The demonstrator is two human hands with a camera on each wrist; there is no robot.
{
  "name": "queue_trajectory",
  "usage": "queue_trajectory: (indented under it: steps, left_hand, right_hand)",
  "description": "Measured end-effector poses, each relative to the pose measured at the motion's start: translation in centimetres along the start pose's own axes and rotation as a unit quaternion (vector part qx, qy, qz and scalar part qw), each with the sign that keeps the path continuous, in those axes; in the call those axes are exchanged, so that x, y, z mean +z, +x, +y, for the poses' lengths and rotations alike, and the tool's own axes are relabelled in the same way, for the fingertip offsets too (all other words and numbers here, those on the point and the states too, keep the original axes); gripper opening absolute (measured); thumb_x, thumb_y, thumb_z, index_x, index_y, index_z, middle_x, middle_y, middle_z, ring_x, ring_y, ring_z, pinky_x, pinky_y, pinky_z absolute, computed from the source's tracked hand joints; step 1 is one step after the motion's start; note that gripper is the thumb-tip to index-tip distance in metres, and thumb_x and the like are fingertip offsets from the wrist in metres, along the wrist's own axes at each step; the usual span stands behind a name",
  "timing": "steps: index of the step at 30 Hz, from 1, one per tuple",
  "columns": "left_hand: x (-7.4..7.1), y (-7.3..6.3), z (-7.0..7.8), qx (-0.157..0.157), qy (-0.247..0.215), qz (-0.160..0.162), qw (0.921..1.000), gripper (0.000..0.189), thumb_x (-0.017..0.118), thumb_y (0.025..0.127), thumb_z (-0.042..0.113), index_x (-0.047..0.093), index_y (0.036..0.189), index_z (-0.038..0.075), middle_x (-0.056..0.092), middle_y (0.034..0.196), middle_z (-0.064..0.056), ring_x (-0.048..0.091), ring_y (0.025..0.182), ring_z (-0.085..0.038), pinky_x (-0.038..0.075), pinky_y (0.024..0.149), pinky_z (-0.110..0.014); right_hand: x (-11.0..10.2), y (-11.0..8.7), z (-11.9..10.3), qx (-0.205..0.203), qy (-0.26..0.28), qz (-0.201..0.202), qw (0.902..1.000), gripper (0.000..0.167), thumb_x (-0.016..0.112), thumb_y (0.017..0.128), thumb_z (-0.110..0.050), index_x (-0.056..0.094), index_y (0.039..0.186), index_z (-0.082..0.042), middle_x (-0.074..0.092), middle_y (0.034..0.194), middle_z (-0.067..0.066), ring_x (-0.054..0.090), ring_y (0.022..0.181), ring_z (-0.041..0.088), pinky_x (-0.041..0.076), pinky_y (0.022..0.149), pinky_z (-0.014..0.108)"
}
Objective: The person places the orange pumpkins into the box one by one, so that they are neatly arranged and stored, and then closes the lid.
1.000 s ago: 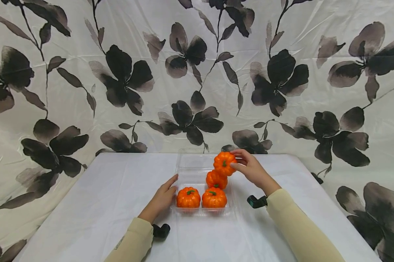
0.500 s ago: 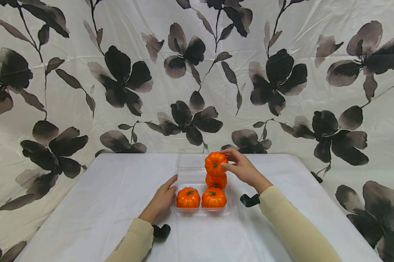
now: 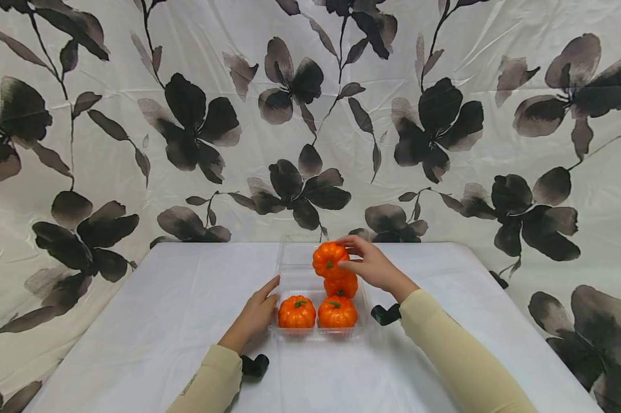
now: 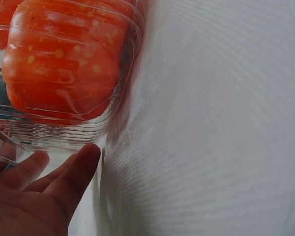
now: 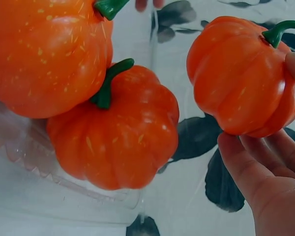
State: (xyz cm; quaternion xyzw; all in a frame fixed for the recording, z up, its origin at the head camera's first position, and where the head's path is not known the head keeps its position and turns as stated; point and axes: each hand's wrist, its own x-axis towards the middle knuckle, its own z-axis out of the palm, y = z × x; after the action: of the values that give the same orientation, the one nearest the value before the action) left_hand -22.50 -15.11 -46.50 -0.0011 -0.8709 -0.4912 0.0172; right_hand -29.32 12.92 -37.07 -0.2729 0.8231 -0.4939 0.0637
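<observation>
My right hand (image 3: 371,265) grips a small orange pumpkin (image 3: 328,258) with a green stem, thumb on one side and fingers on the other. It is held above the back of a clear plastic container (image 3: 302,284). Three more pumpkins are inside: a front left pumpkin (image 3: 297,312), a front right pumpkin (image 3: 338,312) and a back right pumpkin (image 3: 340,283). The right wrist view shows the gripped pumpkin (image 5: 246,78) apart from the others. At the container's left side rests my left hand (image 3: 256,312); in the left wrist view its fingertips (image 4: 88,155) touch the ridged plastic wall.
The container's clear lid (image 3: 297,254) stands folded back behind it. White cloth covers the table (image 3: 186,321). A floral curtain (image 3: 362,132) hangs behind the table's back edge. Each wrist carries a black camera.
My right hand has carried the gripped pumpkin leftward over the back of the container, from the right side towards its back left. The left hand and the other pumpkins stay where they were.
</observation>
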Motion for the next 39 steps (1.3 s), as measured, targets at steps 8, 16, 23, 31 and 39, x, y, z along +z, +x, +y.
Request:
queue_trajectory:
  steps: [8,16,23,31,39]
  left_hand:
    - [0.1,0.1,0.0,-0.009,-0.002,-0.003,1.0,0.053,0.038,0.101,0.021,0.032,0.153,0.019,0.041,0.153,-0.009,0.047,0.118,-0.027,0.039,0.104,-0.049]
    - [0.0,0.1,0.1,-0.009,0.004,-0.001,1.0,0.052,0.039,0.1,0.021,0.033,0.152,0.019,0.043,0.152,-0.008,0.052,0.104,-0.022,0.044,0.087,-0.036]
    - [0.0,0.2,0.1,-0.013,-0.009,-0.007,0.9998,0.052,0.039,0.1,0.021,0.033,0.152,0.019,0.043,0.151,-0.009,0.05,0.069,-0.018,0.043,0.066,-0.027]
    - [0.1,0.2,0.0,-0.017,-0.018,-0.007,0.9997,0.052,0.039,0.101,0.021,0.033,0.152,0.018,0.044,0.151,-0.01,0.049,0.065,-0.018,0.044,0.063,-0.027]
    - [0.0,0.2,0.1,-0.018,-0.018,-0.011,0.9996,0.052,0.039,0.1,0.021,0.033,0.152,0.019,0.043,0.151,-0.01,0.048,0.065,-0.018,0.044,0.063,-0.027]
  right_hand:
    - [0.6,0.5,-0.2,-0.003,-0.003,-0.009,1.0,0.043,0.068,0.09,-0.021,0.053,0.13,-0.023,0.056,0.135,0.0,0.052,0.13,0.023,0.049,0.102,0.044]
    - [1.3,1.0,-0.5,-0.017,0.0,-0.026,0.9995,0.043,0.07,0.088,-0.019,0.056,0.129,-0.023,0.059,0.132,0.0,0.055,0.126,0.021,0.052,0.099,0.039]
    - [1.8,1.6,-0.6,-0.012,-0.03,-0.036,0.9988,0.04,0.071,0.087,-0.017,0.059,0.125,-0.024,0.059,0.129,-0.003,0.057,0.124,0.022,0.048,0.103,0.043]
    - [2.3,2.3,-0.8,-0.028,-0.049,-0.057,0.9968,0.037,0.074,0.085,-0.018,0.063,0.12,-0.02,0.06,0.131,0.0,0.057,0.124,0.024,0.047,0.105,0.044]
    - [3.0,2.9,-1.3,-0.022,-0.08,-0.064,0.9945,0.032,0.073,0.086,-0.018,0.063,0.117,-0.024,0.063,0.127,-0.004,0.056,0.126,0.022,0.045,0.107,0.044]
